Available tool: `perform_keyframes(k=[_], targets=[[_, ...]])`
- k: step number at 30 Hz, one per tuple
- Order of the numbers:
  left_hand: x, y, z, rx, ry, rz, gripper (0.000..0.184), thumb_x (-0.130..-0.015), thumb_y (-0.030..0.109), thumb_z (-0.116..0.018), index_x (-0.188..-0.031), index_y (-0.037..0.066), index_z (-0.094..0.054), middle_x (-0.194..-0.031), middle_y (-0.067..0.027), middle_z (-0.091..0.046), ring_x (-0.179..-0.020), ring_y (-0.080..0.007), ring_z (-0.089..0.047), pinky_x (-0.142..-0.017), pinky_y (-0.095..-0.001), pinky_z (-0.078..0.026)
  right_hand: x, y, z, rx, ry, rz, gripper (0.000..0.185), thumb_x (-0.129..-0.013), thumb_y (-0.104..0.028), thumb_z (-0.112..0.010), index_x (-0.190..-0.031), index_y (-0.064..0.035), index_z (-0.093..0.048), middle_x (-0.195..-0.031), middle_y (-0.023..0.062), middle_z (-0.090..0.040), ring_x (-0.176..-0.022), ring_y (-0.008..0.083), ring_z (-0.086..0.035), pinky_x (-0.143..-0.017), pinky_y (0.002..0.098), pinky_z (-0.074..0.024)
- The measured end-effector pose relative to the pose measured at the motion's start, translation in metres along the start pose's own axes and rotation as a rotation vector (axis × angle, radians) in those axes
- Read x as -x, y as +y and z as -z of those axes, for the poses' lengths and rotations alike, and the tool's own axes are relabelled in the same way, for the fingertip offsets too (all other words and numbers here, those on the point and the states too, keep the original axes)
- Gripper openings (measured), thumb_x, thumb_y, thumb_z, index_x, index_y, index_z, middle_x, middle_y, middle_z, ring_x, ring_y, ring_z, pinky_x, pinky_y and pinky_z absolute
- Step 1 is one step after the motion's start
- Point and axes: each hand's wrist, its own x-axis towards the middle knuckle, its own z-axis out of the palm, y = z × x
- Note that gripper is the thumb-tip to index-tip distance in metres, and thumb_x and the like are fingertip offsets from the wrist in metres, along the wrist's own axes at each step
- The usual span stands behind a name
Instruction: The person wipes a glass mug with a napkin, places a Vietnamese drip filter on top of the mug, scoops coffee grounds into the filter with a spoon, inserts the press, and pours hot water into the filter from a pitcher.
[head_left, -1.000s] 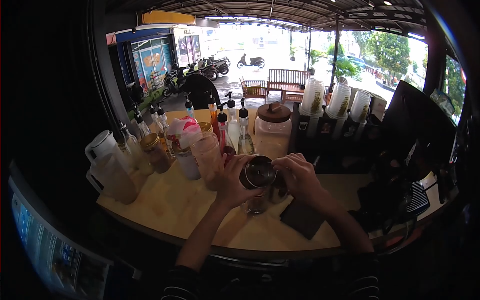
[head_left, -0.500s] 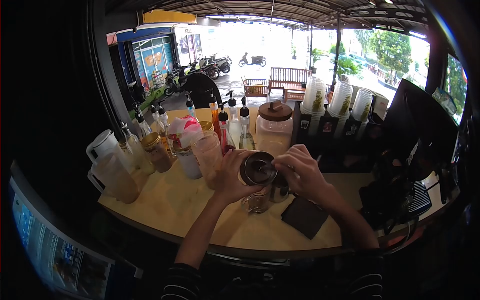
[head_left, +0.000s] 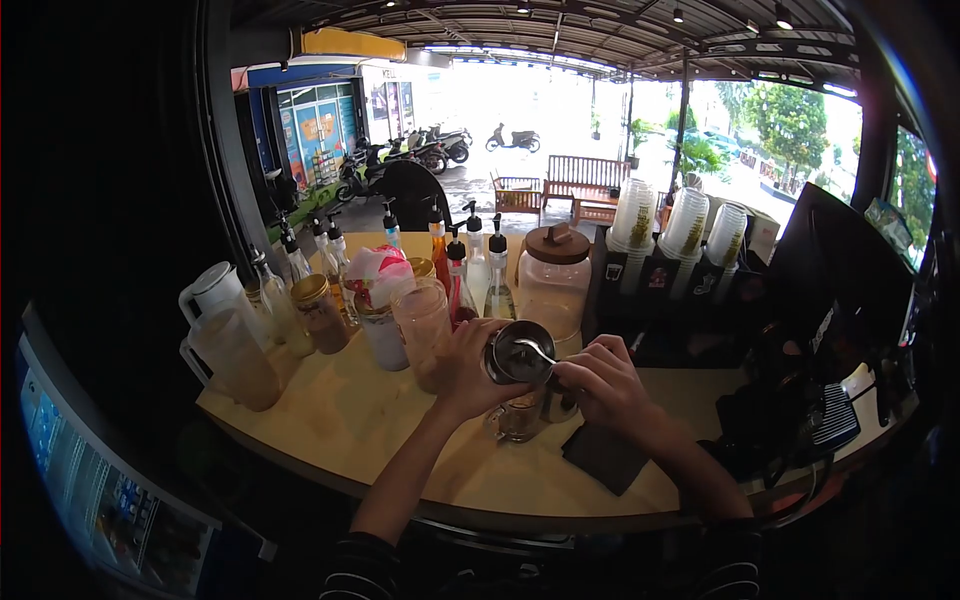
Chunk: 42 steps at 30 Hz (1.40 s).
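My left hand (head_left: 470, 368) is wrapped round a metal cup (head_left: 492, 370), tilted so that its dark inside faces me. My right hand (head_left: 603, 388) pinches the handle of a shiny spoon (head_left: 537, 350), whose far end is inside the cup. What lies in the cup is too dark to make out. Just below the cup, a clear glass mug (head_left: 518, 418) stands on the wooden counter (head_left: 400, 450). A second vessel (head_left: 560, 405) beside the mug is partly hidden behind my right hand. A dark folded cloth (head_left: 605, 458) lies to the right of the mug.
Pump bottles (head_left: 497, 270), lidded jars (head_left: 320, 315) and plastic pitchers (head_left: 232, 360) stand at the left and back. A large jar with a wooden lid (head_left: 556, 258) is behind my hands. Stacked cups (head_left: 685, 225) fill a black holder at right, near a dark screen (head_left: 790, 270).
The view has tilted up slightly, so everything sits lower. The spoon now shows plainly inside the cup, where it was hardly visible before. Both hands keep their hold.
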Motion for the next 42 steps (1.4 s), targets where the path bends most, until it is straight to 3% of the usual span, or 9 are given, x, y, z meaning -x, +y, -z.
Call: perform_keyframes(k=[5, 14, 16, 35, 42], targets=[[-0.002, 0.002, 0.001, 0.015, -0.007, -0.003, 0.079, -0.051, 0.035, -0.087, -0.116, 0.01, -0.051, -0.11, -0.0076, -0.054, -0.108, -0.0272, -0.051, -0.096, -0.0407, -0.038, 0.003, -0.003, 0.006, -0.049, -0.015, 0.002, 0.034, -0.066, -0.006, -0.067, -0.099, -0.0048, -0.058, -0.083, 0.002, -0.059, -0.073, 0.0175, -0.056, -0.076, 0.0373, -0.0435], [-0.005, -0.001, -0.005, 0.14, 0.007, 0.005, 0.077, -0.052, 0.034, -0.088, -0.115, 0.009, -0.052, -0.11, -0.0077, -0.054, -0.107, -0.0263, -0.052, -0.093, -0.0385, -0.042, 0.009, -0.006, -0.001, 0.083, -0.25, 0.15, 0.035, -0.069, -0.009, -0.066, -0.103, -0.005, -0.057, -0.087, 0.0026, -0.058, -0.08, 0.0171, -0.058, -0.082, 0.037, -0.0435], [-0.004, -0.003, -0.006, 0.092, 0.005, -0.021, 0.076, -0.051, 0.033, -0.088, -0.114, 0.009, -0.052, -0.109, -0.0074, -0.055, -0.107, -0.0264, -0.052, -0.094, -0.0381, -0.042, 0.011, -0.003, -0.002, -0.014, -0.215, 0.065, 0.036, -0.069, -0.01, -0.066, -0.104, -0.0048, -0.057, -0.087, 0.0027, -0.058, -0.081, 0.017, -0.058, -0.083, 0.0368, -0.0435], [-0.002, -0.002, -0.013, 0.124, 0.065, 0.004, 0.078, -0.052, 0.03, -0.088, -0.116, 0.008, -0.049, -0.112, -0.0095, -0.052, -0.106, -0.0273, -0.052, -0.091, -0.0384, -0.043, 0.018, 0.004, -0.008, 0.01, -0.163, 0.009, 0.037, -0.069, -0.011, -0.07, -0.103, -0.0077, -0.058, -0.089, 0.0012, -0.06, -0.08, 0.0162, -0.056, -0.08, 0.0356, -0.0422], [0.005, 0.003, -0.005, 0.095, -0.007, -0.009, 0.077, -0.054, 0.03, -0.086, -0.118, 0.009, -0.049, -0.111, -0.0086, -0.053, -0.107, -0.0264, -0.052, -0.094, -0.0398, -0.041, 0.017, 0.008, -0.004, -0.181, -0.103, -0.19, 0.03, -0.071, -0.007, -0.069, -0.1, -0.0099, -0.061, -0.082, 0.0015, -0.059, -0.078, 0.0178, -0.057, -0.081, 0.0349, -0.0418]])
